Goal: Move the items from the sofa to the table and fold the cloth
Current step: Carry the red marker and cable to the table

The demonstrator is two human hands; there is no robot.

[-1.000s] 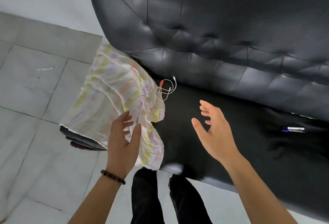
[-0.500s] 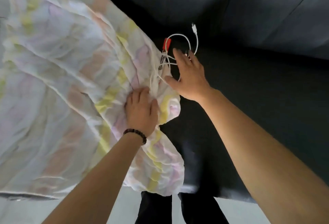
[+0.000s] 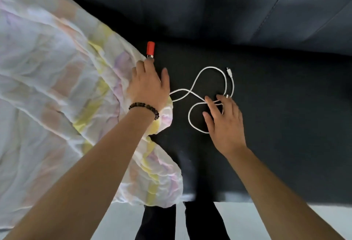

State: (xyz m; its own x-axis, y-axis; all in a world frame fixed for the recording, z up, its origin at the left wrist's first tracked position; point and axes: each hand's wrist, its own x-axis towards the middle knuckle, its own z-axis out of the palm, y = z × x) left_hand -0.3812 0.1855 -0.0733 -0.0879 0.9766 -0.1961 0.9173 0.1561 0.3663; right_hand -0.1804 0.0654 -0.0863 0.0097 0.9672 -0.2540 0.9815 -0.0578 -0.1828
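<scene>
A crumpled pastel cloth (image 3: 57, 91) with yellow and pink stripes covers the left of the black sofa seat (image 3: 285, 125) and hangs over its front edge. My left hand (image 3: 150, 87) lies flat on the cloth's right edge. Its fingertips touch a marker with a red cap (image 3: 150, 49) that pokes out beyond them; the marker's body is hidden. A white cable (image 3: 205, 89) lies looped on the seat to the right. My right hand (image 3: 222, 119) rests on the loops with fingers spread, fingertips on the cable near its plug.
The sofa's black backrest (image 3: 209, 7) rises behind the seat. Pale floor (image 3: 247, 220) shows below the seat's front edge, with my dark trouser legs (image 3: 182, 224) standing against it.
The cable has moved right, away from the cloth and the marker, and now lies spread on the seat. My right hand went with it; my left hand moved up to the marker.
</scene>
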